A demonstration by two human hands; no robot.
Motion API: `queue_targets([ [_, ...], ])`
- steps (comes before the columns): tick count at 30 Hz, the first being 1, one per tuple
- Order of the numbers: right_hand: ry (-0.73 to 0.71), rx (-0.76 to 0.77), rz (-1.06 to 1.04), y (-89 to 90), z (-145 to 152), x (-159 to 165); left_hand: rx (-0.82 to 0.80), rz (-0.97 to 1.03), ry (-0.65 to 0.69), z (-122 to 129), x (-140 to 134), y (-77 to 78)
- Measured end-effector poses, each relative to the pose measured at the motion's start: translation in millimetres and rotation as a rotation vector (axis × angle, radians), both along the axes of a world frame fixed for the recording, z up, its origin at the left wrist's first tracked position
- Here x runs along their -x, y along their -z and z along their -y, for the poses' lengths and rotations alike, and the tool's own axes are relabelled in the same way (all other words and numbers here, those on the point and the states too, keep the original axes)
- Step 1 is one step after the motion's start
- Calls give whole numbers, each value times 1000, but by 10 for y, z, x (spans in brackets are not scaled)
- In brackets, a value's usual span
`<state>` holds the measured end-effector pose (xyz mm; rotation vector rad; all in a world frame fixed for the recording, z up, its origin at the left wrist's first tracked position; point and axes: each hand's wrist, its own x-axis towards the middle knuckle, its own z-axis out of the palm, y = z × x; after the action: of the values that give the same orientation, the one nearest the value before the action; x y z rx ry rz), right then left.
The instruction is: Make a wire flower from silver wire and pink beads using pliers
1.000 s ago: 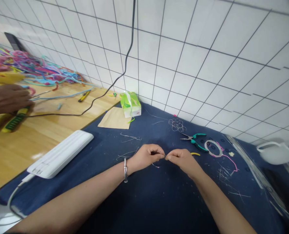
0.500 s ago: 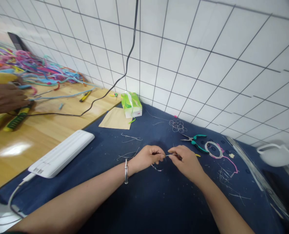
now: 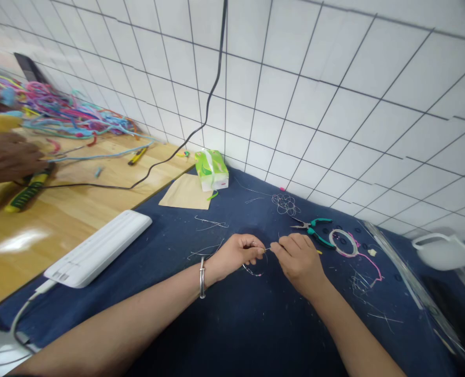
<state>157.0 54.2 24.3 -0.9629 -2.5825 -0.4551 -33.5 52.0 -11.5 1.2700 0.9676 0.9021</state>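
Observation:
Between my hands runs a thin wire, pinched at both sides. My left hand, with a silver bangle on the wrist, has its thumb and fingers closed on the wire. Below those fingers hangs a curved loop of the wire, with a small pinkish spot near its lower end. My right hand grips the wire's other part, fingers curled over; the fingertips are partly hidden. Just beyond lie green-handled pliers with open jaws, and a coil of wire.
A pale ring with pink cord and wire scraps lie right on the dark blue cloth. A white power bank, a tissue pack and a beige pouch stand left. Another person's hand works at far left.
My right hand has turned, its fingers now curled further over the wire. The wire loop under my left hand shows more fully. The other person's hand has shifted slightly.

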Motion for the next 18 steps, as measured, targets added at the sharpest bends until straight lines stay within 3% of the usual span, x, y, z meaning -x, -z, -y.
queue_targets([
  [4,73,-1,-51,95,25,33,12,41,-34,13,-34,20],
  [7,145,122,-214,168,25,82,1,52,-84,30,-58,49],
  [9,196,339,-395,194,-3,98,1,64,-117,39,-63,66],
  [12,272,842,-652,189,-83,67,24,86,-134,41,-53,73],
  [14,285,1095,-801,169,-140,18,40,82,-144,35,-41,68],
  [18,229,1301,-1009,131,-209,-78,77,61,-152,16,-26,68],
])
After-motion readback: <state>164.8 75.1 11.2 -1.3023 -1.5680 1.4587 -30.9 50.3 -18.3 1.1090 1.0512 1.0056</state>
